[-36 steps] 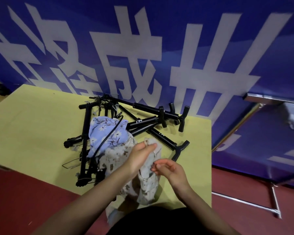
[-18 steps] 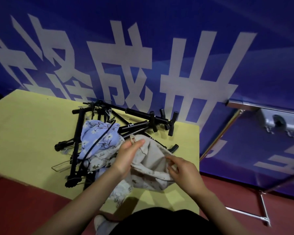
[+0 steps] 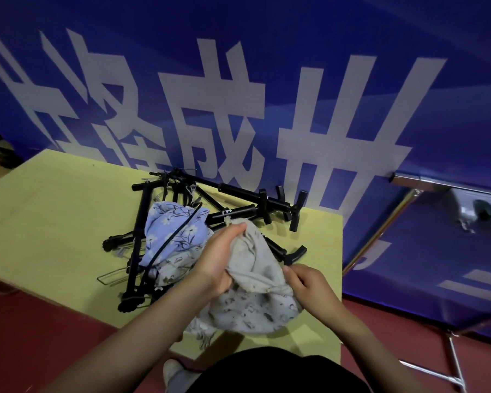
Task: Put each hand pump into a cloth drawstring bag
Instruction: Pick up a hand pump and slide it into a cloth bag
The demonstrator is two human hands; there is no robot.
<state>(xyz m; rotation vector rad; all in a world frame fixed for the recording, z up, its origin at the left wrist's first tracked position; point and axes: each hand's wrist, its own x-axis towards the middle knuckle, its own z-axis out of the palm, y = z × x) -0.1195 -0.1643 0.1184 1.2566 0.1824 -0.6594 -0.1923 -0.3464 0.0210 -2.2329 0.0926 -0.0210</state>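
Single head-worn wide-angle view, looking forward and down, close above both hands at the near edge of a yellow table; blue banner behind.

A yellow-green table stands on a dark red floor. On it, just beyond the left hand, lies a tangled heap of black hand pumps, their T-handles pointing past the right hand. A blue flowered cloth bag lies draped over the heap, left of the left hand. A grey patterned cloth bag held between both hands sags onto the table's near edge.
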